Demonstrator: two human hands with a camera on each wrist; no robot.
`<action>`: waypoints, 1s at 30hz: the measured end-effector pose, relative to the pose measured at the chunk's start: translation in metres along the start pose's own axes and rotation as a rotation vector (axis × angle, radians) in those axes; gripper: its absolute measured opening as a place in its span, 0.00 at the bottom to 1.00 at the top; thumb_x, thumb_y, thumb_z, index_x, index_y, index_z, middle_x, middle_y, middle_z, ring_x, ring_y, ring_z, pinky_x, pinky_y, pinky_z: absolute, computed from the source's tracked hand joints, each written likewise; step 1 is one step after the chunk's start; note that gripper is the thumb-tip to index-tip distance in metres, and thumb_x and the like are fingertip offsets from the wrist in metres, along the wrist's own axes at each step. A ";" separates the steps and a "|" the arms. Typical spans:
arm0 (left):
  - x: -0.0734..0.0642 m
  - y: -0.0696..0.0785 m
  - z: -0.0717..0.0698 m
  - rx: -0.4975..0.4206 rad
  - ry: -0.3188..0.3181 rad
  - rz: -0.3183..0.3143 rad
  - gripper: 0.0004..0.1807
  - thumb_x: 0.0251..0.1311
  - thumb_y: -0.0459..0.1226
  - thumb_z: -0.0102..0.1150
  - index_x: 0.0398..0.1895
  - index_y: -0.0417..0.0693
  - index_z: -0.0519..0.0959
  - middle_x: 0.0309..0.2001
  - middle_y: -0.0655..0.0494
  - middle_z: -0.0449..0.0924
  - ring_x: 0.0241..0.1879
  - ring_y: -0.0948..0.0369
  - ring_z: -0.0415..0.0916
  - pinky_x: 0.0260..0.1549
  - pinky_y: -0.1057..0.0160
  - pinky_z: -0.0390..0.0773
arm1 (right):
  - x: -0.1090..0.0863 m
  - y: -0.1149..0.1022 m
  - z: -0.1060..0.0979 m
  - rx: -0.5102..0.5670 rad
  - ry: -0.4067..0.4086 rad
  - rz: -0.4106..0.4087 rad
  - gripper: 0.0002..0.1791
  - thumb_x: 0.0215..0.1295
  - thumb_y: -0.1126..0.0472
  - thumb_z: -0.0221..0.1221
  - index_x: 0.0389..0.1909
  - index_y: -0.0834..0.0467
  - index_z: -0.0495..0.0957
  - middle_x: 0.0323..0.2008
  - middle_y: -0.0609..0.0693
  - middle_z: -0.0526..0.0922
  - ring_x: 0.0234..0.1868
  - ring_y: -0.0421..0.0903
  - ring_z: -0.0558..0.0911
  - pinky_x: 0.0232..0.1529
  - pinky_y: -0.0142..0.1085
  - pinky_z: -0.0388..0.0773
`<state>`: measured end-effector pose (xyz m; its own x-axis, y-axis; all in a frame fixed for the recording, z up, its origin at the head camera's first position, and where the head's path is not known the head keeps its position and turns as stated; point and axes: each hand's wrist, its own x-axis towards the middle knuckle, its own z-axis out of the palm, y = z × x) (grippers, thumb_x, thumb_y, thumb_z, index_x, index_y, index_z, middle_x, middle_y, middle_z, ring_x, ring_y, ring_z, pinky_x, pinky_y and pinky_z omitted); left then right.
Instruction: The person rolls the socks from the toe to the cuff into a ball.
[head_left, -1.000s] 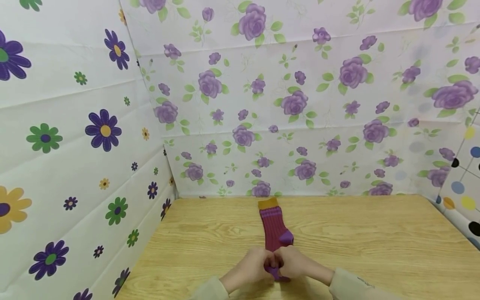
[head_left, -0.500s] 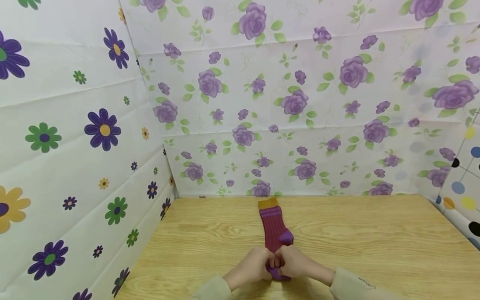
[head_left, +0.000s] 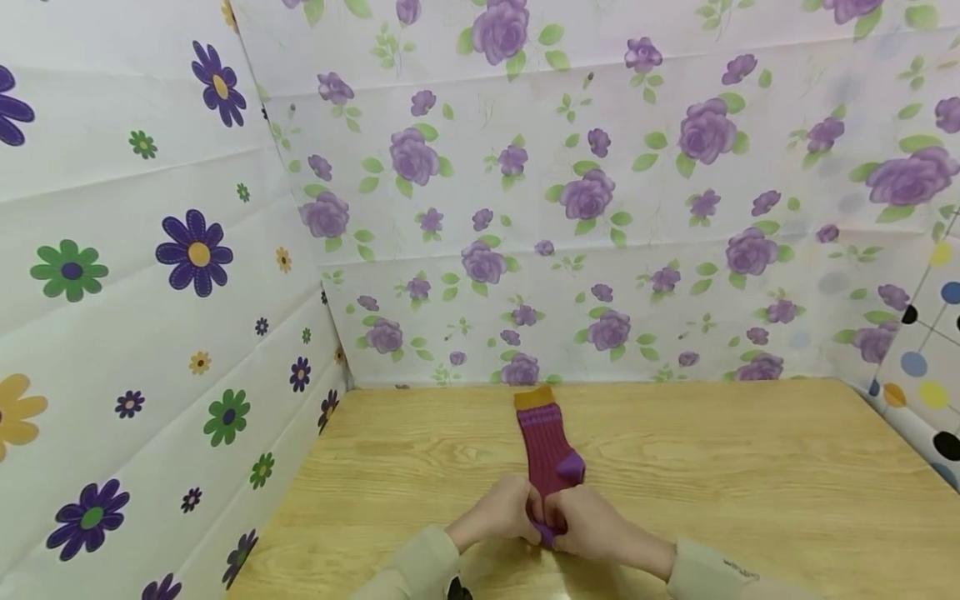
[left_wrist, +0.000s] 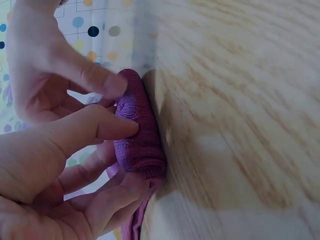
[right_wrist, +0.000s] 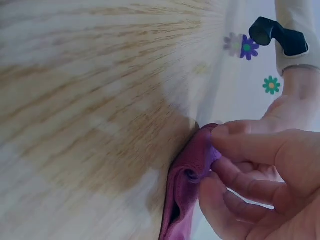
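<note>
A maroon ribbed sock [head_left: 543, 437] with a mustard cuff and purple heel lies lengthwise on the wooden table, cuff toward the back wall. Its near end is rolled up into a thick fold, seen close in the left wrist view as a purple-maroon roll [left_wrist: 142, 135]. My left hand [head_left: 512, 510] grips this roll, thumb on top and fingers curled beneath its end. Beside it, my right hand [head_left: 592, 521] pinches the other end of the roll between thumb and fingers. From the right wrist view, the fold [right_wrist: 190, 167] shows a small spiral at its side.
The wooden table [head_left: 712, 467] extends to both sides of the sock. A floral sheet [head_left: 450, 250] hangs at the back, a daisy-print sheet [head_left: 150, 333] on the left, and a dotted sheet [head_left: 926, 367] on the right. A black device [right_wrist: 280, 36] sits on the left sleeve.
The head view has shifted slightly. Both hands have adjusted their grip on the rolled end, and less of the purple toe shows below the fingers. The sock's cuff stays in place on the table.
</note>
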<state>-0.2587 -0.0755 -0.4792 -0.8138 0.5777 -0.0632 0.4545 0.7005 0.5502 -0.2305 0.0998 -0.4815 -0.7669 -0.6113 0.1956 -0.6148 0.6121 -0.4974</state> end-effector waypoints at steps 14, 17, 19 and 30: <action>0.001 -0.002 0.000 -0.137 0.027 -0.091 0.13 0.35 0.22 0.72 0.20 0.42 0.77 0.15 0.63 0.71 0.16 0.71 0.65 0.17 0.74 0.65 | 0.004 -0.004 0.006 -0.276 -0.042 -0.106 0.15 0.40 0.69 0.70 0.24 0.54 0.74 0.18 0.41 0.73 0.20 0.32 0.66 0.21 0.27 0.64; 0.000 -0.002 0.000 -0.222 0.031 -0.111 0.13 0.35 0.19 0.68 0.22 0.39 0.76 0.15 0.61 0.71 0.16 0.69 0.66 0.17 0.73 0.65 | 0.005 -0.004 0.005 -0.266 -0.048 -0.096 0.15 0.40 0.70 0.69 0.24 0.54 0.73 0.17 0.40 0.70 0.20 0.32 0.61 0.20 0.26 0.61; -0.001 -0.002 -0.001 -0.290 0.029 -0.133 0.12 0.36 0.17 0.65 0.24 0.37 0.77 0.15 0.59 0.72 0.17 0.67 0.67 0.17 0.72 0.66 | 0.006 -0.004 0.005 -0.266 -0.049 -0.098 0.15 0.39 0.71 0.68 0.23 0.54 0.73 0.17 0.39 0.68 0.20 0.32 0.60 0.20 0.26 0.60; -0.003 -0.001 -0.002 -0.200 0.129 -0.101 0.10 0.34 0.19 0.69 0.20 0.38 0.82 0.17 0.55 0.80 0.17 0.70 0.68 0.17 0.73 0.69 | 0.019 0.011 -0.001 -0.150 -0.078 -0.092 0.11 0.35 0.72 0.65 0.17 0.56 0.74 0.15 0.34 0.58 0.17 0.31 0.55 0.18 0.24 0.51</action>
<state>-0.2575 -0.0786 -0.4783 -0.8967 0.4418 -0.0267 0.2984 0.6481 0.7007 -0.2515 0.0955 -0.4825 -0.6933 -0.7014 0.1657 -0.7066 0.6164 -0.3475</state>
